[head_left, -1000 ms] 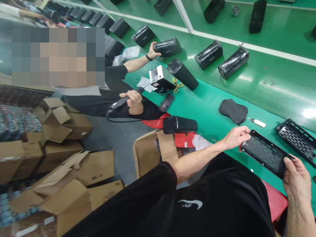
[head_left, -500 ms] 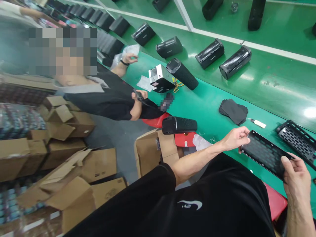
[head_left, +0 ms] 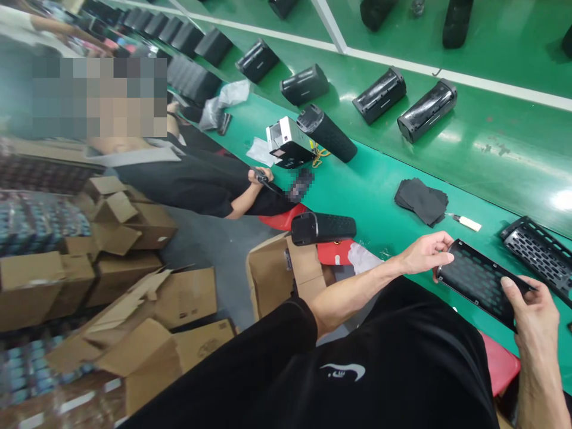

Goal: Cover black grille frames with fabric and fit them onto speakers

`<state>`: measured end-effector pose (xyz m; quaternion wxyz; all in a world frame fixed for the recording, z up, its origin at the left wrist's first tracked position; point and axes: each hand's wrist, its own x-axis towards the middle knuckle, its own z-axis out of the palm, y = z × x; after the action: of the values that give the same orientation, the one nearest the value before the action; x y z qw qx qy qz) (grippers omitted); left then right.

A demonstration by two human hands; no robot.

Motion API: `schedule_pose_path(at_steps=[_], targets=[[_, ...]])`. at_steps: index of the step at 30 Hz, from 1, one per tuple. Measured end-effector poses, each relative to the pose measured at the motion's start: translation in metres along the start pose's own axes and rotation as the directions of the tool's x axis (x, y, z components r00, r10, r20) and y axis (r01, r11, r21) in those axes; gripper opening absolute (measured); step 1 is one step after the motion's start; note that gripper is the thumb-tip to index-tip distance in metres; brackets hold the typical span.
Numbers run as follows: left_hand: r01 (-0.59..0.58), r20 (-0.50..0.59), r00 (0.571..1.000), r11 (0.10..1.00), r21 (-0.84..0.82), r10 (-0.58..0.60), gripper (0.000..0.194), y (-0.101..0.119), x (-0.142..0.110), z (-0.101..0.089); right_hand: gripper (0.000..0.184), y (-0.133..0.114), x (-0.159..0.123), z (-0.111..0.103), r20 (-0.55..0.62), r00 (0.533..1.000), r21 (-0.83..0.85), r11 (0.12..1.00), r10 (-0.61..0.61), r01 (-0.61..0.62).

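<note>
Both my hands hold a black speaker grille (head_left: 476,279) with a perforated face, its inner side toward me, above the green table. My left hand (head_left: 426,253) pinches its left end between thumb and fingers. On the other end, my right hand (head_left: 536,304) grips with the thumb pressed on the inner face and the fingers underneath. Dark sheet-like material seems to cover the holes, though I cannot tell if it is separate. Beyond the grille lie a stack of black cloth pieces (head_left: 420,201) and a small white-and-black tool (head_left: 467,223). Another perforated black housing (head_left: 538,253) lies at the right.
A black speaker (head_left: 324,228) lies at the table's near edge, another (head_left: 328,132) beside a white-and-black box (head_left: 290,143). Several speakers stand on the green line (head_left: 496,155) behind. Left of me a co-worker (head_left: 179,179) holds a dark object. Open cartons (head_left: 179,304) cover the floor.
My right thumb has slid slightly left across the grille, which has tilted a little. The co-worker's far hand has drawn back from the clear plastic bag toward the body.
</note>
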<state>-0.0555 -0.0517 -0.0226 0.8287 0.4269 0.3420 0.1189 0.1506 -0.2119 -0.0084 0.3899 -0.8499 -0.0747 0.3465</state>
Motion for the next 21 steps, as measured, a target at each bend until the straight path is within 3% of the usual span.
schedule_pose_path(at_steps=[4, 8, 15, 21], targets=[[-0.005, 0.007, 1.000, 1.000, -0.005, 0.005, 0.050, -0.002, 0.001, -0.001, 0.065, 0.008, 0.004, -0.003, 0.015, 0.998, -0.078, 0.995, -0.062, 0.063], [0.000, -0.006, 1.000, 1.000, -0.019, 0.000, 0.052, -0.003, 0.003, -0.003, 0.064, 0.009, 0.004, -0.007, 0.028, 0.995, -0.040, 0.995, -0.092, 0.093], [0.017, 0.007, 1.000, 0.996, -0.085, -0.017, 0.056, -0.005, 0.007, -0.011, 0.058, 0.004, 0.003, -0.015, 0.109, 0.991, 0.371, 0.921, 0.080, -0.116], [0.038, 0.047, 0.998, 0.989, -0.145, -0.032, 0.062, -0.014, 0.012, -0.016, 0.064, -0.001, 0.004, -0.010, 0.082, 0.986, 0.408, 0.898, 0.146, -0.167]])
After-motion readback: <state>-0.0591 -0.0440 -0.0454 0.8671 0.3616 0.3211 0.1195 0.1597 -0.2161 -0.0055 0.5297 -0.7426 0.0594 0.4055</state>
